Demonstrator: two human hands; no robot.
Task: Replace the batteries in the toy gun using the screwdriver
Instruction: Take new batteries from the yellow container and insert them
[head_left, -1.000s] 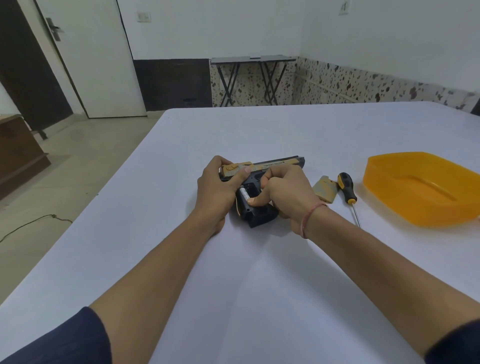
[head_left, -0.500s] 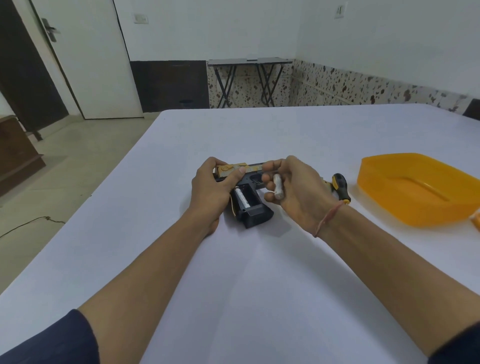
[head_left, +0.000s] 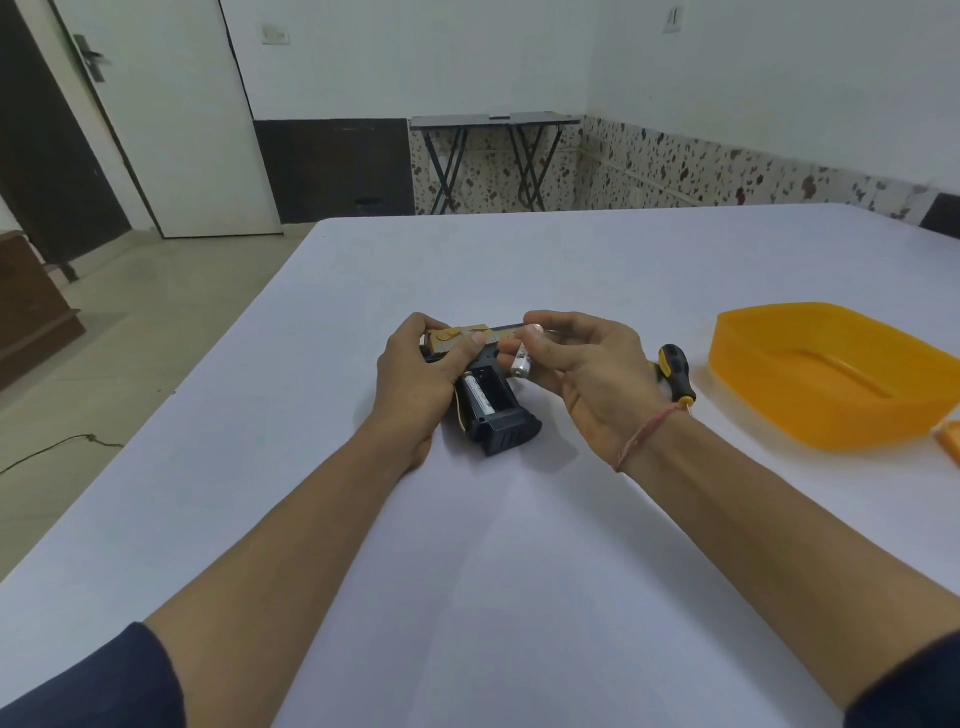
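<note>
On the white tabletop (head_left: 519, 571), pretty much dead centre, the toy gun (head_left: 501, 418) lay flat on its side; its barrel ran left to right along the far side, muzzle end tucked behind the right hand (head_left: 587, 374), and the grip stuck out toward the camera, angled a bit right. The slide looked tan/gold; the grip was black and chunky with a ribbed base; the battery bay (head_left: 496, 389) in the grip was open and facing up, with one white battery (head_left: 478, 397) lying lengthwise along its left side. The left hand (head_left: 421, 374) held the gun's back end, fingers curled over the slide, thumb across it. The right hand's fingers (head_left: 558, 358) pinched a second white battery (head_left: 521, 362) just above the trigger area, tilted, lower end toward the bay. A black-and-yellow screwdriver (head_left: 675, 371) lay just right of that wrist, handle at the far end; an orange tray (head_left: 831, 374) sat further right.
</note>
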